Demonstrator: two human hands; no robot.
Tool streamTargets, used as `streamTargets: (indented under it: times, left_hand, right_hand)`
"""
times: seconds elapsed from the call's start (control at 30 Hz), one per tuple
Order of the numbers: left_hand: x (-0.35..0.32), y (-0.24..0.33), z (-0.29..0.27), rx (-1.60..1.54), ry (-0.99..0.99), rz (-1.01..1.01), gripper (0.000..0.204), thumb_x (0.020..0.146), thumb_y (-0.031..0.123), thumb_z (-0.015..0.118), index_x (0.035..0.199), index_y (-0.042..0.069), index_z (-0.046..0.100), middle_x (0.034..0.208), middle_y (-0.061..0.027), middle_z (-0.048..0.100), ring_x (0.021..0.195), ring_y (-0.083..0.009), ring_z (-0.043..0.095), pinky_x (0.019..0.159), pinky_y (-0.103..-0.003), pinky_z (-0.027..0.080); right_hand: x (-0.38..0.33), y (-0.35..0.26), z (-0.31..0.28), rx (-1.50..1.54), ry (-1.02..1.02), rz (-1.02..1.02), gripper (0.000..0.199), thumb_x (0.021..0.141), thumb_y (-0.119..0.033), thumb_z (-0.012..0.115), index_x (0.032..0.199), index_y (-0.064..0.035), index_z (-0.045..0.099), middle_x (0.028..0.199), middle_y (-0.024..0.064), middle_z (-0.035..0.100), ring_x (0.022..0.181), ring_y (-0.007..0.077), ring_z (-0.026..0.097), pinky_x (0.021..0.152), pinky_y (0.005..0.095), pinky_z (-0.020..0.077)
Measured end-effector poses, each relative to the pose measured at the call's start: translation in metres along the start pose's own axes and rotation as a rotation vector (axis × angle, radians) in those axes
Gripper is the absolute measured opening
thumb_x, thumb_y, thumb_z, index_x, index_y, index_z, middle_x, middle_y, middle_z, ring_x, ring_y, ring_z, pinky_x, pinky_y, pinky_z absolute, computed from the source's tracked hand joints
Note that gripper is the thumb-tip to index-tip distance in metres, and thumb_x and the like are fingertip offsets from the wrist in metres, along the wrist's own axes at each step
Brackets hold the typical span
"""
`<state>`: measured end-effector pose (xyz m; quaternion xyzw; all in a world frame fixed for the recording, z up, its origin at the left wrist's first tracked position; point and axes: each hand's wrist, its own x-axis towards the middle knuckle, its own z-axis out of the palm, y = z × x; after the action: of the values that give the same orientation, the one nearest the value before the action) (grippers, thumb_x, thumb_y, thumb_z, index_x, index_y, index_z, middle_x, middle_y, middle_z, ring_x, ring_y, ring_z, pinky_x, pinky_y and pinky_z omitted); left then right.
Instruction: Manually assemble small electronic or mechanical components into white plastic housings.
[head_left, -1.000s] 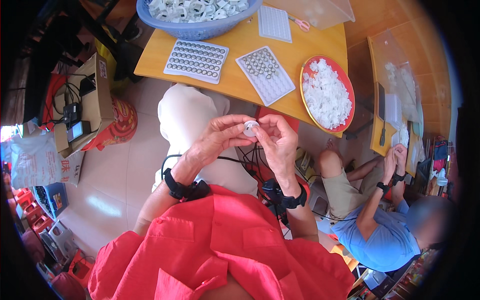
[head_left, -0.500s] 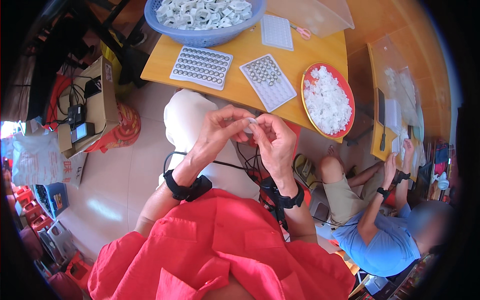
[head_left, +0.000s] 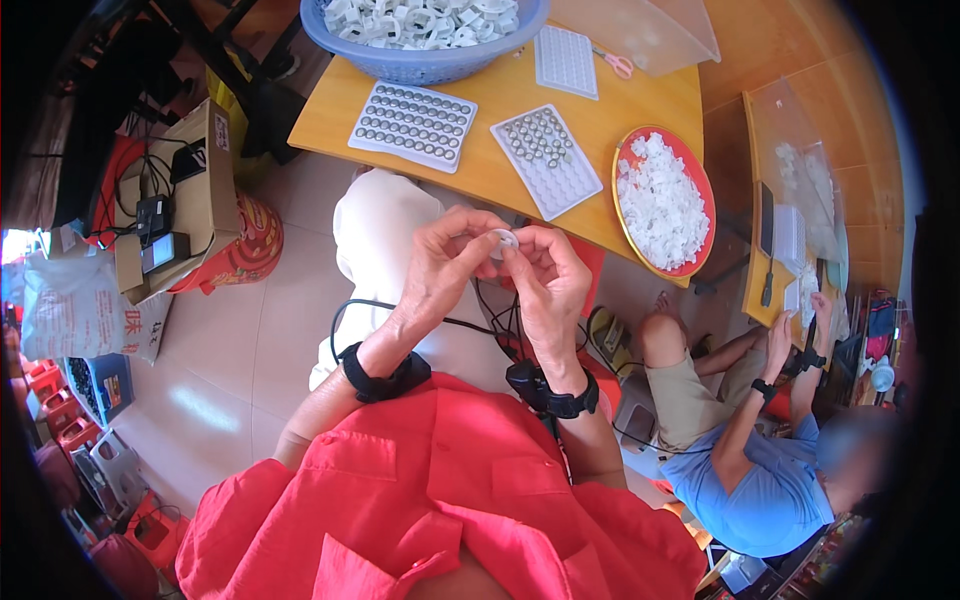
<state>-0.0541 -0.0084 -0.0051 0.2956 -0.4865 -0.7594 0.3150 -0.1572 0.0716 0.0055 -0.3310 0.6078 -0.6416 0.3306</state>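
Note:
Between the fingertips of both hands is a small round white plastic piece (head_left: 504,241), held above my lap just short of the table edge. My left hand (head_left: 453,255) pinches it from the left, and my right hand (head_left: 546,270) grips it from the right with thumb and forefinger. Beyond them on the table lies a white tray filled with rows of round silver button cells (head_left: 413,124). To its right is a second white tray (head_left: 565,190), its far part holding similar silver cells. Fingers hide part of the piece.
A blue basket (head_left: 420,66) of white plastic parts stands at the back. A red plate (head_left: 708,215) heaped with small white pieces is at the table's right. Pink-handled scissors (head_left: 619,66) lie beside another white tray (head_left: 566,62). At right, a person in blue (head_left: 750,470) works at another table.
The white piece has turned between my fingers, so more of its round face shows. The table and its contents sit slightly farther right in view.

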Motion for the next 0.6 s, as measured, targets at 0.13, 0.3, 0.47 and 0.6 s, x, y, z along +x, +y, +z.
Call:
streamTargets:
  times: [0.13,0.3,0.47,0.6]
  left_hand:
    - [-0.002,0.0,0.005,0.04,0.0,0.047,0.01,0.087,0.004,0.055,0.093,-0.001,0.061,0.087,-0.0036,0.052,0.069,-0.009,0.057,0.058,-0.02,0.049]
    - [-0.003,-0.006,0.008,0.067,0.028,0.106,0.007,0.087,0.002,0.052,0.09,-0.001,0.058,0.09,-0.0031,0.05,0.072,-0.0086,0.056,0.058,-0.021,0.05]
    - [-0.004,-0.013,0.006,0.16,0.03,0.154,0.011,0.088,0.002,0.051,0.097,-0.002,0.057,0.09,-0.0028,0.052,0.069,-0.0067,0.055,0.057,-0.02,0.045]
    - [0.001,-0.012,0.001,0.1,-0.039,0.082,0.015,0.089,0.005,0.05,0.101,0.0,0.057,0.091,-0.005,0.049,0.074,-0.011,0.057,0.059,-0.022,0.05]
  right_hand:
    - [0.001,0.005,0.001,-0.07,0.033,-0.017,0.008,0.082,0.001,0.06,0.09,0.0012,0.056,0.079,0.0037,0.057,0.069,0.0077,0.056,0.06,0.0205,0.0473]
    - [0.003,0.006,0.001,-0.134,0.031,-0.035,0.008,0.081,0.0,0.06,0.087,0.0002,0.056,0.076,0.0031,0.056,0.064,0.0079,0.053,0.057,0.0216,0.0454]
    - [0.003,0.008,0.001,-0.179,0.042,-0.03,0.007,0.082,-0.002,0.061,0.086,0.0001,0.055,0.072,0.0022,0.056,0.062,0.0073,0.051,0.055,0.0212,0.0433]
    - [0.006,0.004,0.001,-0.056,0.047,0.044,0.007,0.084,-0.003,0.059,0.087,0.0008,0.055,0.072,0.0019,0.057,0.063,0.0059,0.052,0.057,0.0194,0.0438]
